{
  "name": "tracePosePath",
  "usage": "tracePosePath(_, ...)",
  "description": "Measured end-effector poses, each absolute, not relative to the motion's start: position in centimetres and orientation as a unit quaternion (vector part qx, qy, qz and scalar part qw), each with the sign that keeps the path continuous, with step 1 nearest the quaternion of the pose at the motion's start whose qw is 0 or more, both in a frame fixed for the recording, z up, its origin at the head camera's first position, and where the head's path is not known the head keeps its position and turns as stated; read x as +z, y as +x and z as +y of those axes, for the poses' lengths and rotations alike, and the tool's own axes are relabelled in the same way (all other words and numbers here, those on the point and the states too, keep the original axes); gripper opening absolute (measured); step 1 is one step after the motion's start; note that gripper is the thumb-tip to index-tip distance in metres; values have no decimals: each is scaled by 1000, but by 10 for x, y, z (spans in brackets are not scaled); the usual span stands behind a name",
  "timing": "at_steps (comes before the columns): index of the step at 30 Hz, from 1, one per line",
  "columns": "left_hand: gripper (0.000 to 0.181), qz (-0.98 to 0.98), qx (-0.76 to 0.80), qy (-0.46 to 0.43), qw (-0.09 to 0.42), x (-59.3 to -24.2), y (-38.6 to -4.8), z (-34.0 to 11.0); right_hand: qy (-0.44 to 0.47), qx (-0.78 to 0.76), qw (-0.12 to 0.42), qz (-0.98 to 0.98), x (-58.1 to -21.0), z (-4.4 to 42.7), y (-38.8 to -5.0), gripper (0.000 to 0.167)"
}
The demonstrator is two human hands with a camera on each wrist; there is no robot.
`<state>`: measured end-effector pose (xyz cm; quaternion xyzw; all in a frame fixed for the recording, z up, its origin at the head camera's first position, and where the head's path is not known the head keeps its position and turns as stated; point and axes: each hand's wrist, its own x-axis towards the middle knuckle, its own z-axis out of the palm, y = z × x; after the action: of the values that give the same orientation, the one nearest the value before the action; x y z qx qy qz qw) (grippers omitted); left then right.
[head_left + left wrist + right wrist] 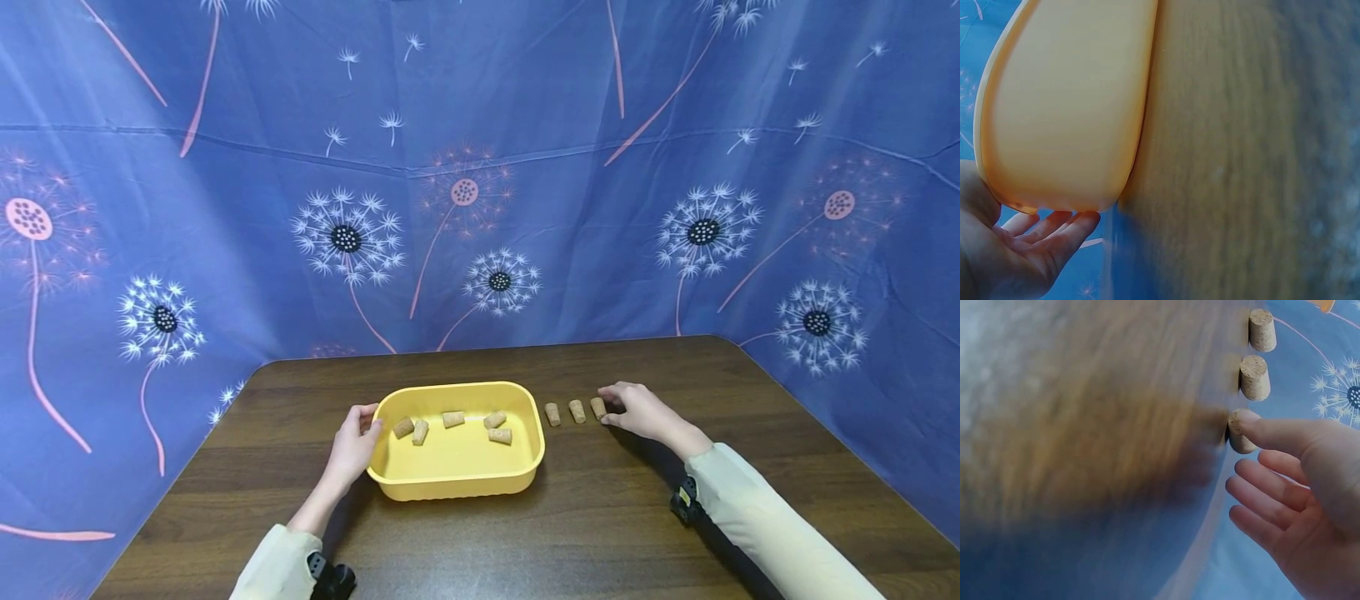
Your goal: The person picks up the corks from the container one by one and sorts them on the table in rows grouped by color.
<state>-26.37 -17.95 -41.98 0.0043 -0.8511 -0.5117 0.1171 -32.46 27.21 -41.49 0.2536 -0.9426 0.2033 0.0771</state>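
Note:
A yellow tray (453, 487) stands on the table with several corks inside, among them one (453, 419) near its middle. My left hand (354, 446) holds the tray's left end, thumb at the rim and fingers against the outer wall (1060, 144). To the right of the tray, three corks stand upright in a row. My right hand (645, 414) is at the rightmost cork (597, 407). In the right wrist view, the thumb of my right hand (1297, 494) overlaps that cork (1242, 442), while the other fingers are spread loosely beside it.
Two more upright corks, one left (552, 414) and one in the middle (577, 411), stand between the tray and my right hand. The brown wooden table (480, 546) reaches back to a blue cloth (570, 275) with dandelion patterns.

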Motion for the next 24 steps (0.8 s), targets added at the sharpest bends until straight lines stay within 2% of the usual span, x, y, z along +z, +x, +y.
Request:
tracePosePath(14, 31, -853, -509, 4, 117, -420, -264, -179, 257, 209, 87, -940, -408, 272, -322, 44)
tracePosePath(24, 31, -852, -509, 8, 121, -420, -264, -179, 275, 200, 109, -934, -393, 266, -322, 32)
